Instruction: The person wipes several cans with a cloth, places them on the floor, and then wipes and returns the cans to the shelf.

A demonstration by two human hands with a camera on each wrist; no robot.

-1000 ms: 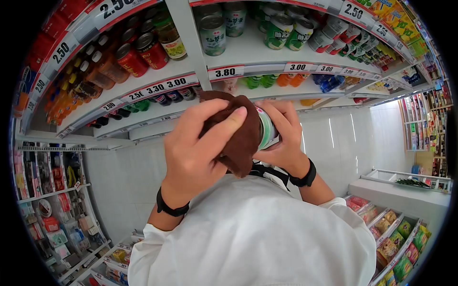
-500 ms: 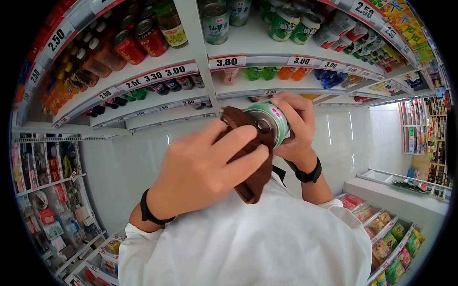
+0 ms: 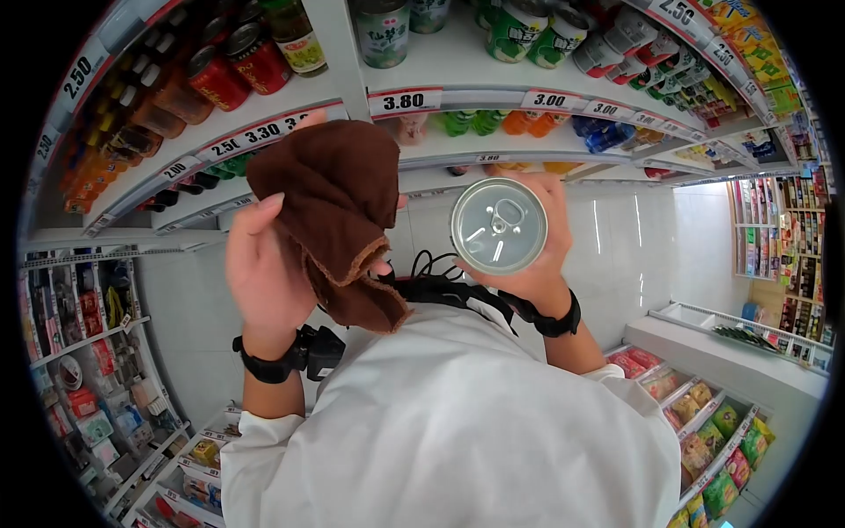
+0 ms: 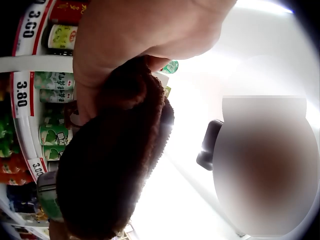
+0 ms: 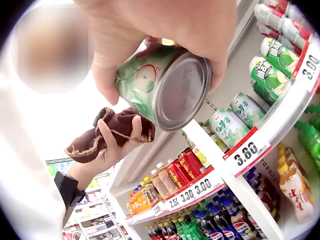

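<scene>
A brown cloth (image 3: 339,202) hangs in folds from the left hand (image 3: 268,273), whose fingers grip it from beneath. The right hand (image 3: 541,238) holds a can (image 3: 499,226) upright in the head view, its lid and pull tab facing the camera. In the right wrist view the can (image 5: 142,85) shows a green and white side and its bare metal bottom, with the right hand (image 5: 165,30) curled round it. Cloth (image 4: 110,165) and can stand apart. Part of the left hand (image 4: 140,35) is above the cloth in the left wrist view.
Drink shelves with price strips (image 3: 405,101) run across the front, holding green cans (image 3: 517,31), red cans (image 3: 218,77) and bottles. At lower right are bins of snack packets (image 3: 695,405); hanging goods (image 3: 88,400) line the left. Pale floor (image 3: 616,246) lies between.
The left hand has moved left with the cloth, away from the can. The can, partly covered by cloth and fingers before, has turned so its lid faces the head camera.
</scene>
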